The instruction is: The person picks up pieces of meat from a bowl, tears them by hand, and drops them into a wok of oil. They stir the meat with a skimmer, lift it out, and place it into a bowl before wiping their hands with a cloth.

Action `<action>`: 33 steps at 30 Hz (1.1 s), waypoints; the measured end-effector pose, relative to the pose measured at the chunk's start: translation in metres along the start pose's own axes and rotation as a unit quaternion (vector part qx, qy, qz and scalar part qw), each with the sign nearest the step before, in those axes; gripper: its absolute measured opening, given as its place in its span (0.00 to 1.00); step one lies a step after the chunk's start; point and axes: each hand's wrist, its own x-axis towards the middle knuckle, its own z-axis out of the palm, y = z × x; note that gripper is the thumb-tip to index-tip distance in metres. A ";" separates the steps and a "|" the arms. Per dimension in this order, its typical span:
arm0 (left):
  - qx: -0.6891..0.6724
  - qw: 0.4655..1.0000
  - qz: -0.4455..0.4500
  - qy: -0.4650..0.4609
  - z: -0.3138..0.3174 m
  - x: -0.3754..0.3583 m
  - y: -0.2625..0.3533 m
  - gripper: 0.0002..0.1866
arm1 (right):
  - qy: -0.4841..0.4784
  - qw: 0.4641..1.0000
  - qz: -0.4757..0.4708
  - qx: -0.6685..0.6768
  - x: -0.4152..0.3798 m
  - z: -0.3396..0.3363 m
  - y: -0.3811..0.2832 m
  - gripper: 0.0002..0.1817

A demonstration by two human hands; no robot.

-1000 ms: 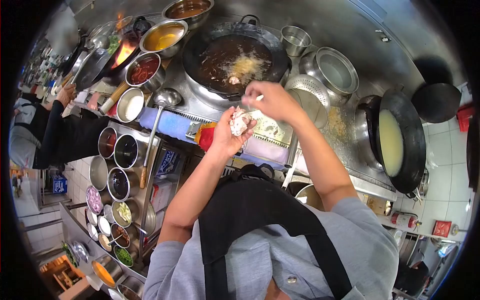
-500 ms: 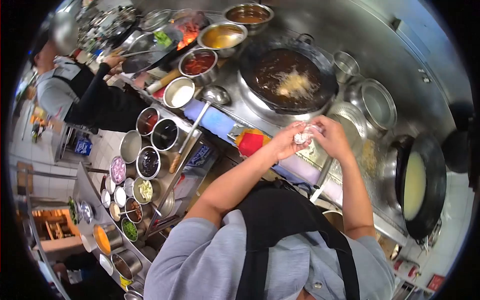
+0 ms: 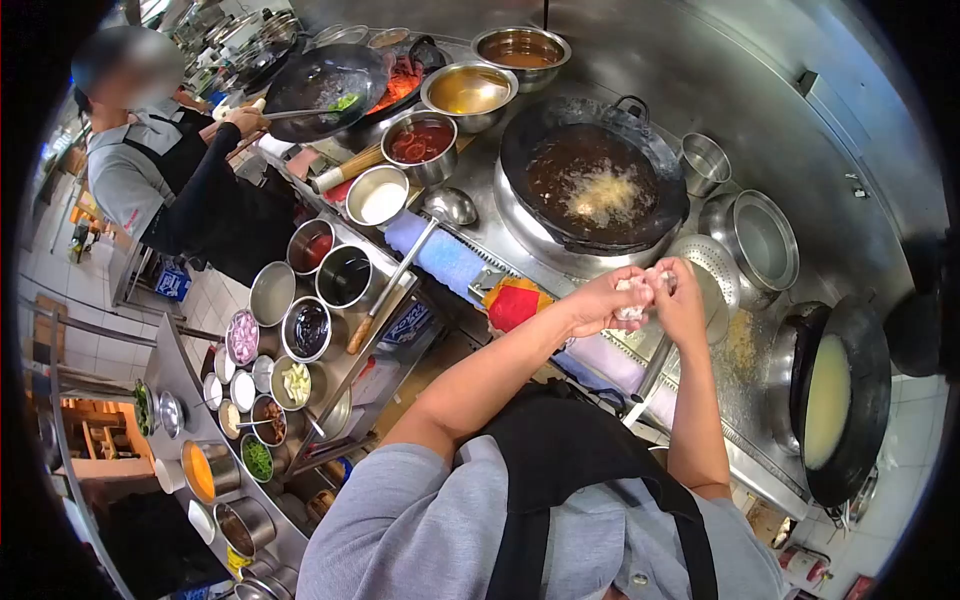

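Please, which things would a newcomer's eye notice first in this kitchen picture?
Probably the large black wok at upper centre, where pale froth bubbles in dark liquid. Just below and right of it, the left hand holds a pale lump, with the right hand close beside it. At upper left, an orange glow shows beside a co-worker's pan.

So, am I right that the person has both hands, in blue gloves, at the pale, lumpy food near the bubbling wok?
Not quite: the head view shows the left hand and right hand bare, not gloved. Both are indeed at the pale, lumpy food near the bubbling wok.
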 end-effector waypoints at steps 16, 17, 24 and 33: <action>-0.153 0.988 0.014 -0.033 -0.015 -0.030 0.009 0.11 | 0.065 0.742 0.224 0.628 0.030 -0.028 0.023 0.01; -0.153 0.988 0.022 -0.023 -0.020 -0.033 0.010 0.11 | 0.070 0.754 0.221 0.615 0.029 -0.022 0.017 0.04; -0.122 0.986 0.006 0.113 -0.045 -0.051 -0.003 0.11 | -0.040 0.983 0.067 -0.166 0.067 0.022 0.012 0.18; -0.150 0.986 0.002 0.077 -0.038 -0.050 -0.002 0.12 | -0.120 0.924 0.011 -0.364 0.104 0.065 0.045 0.19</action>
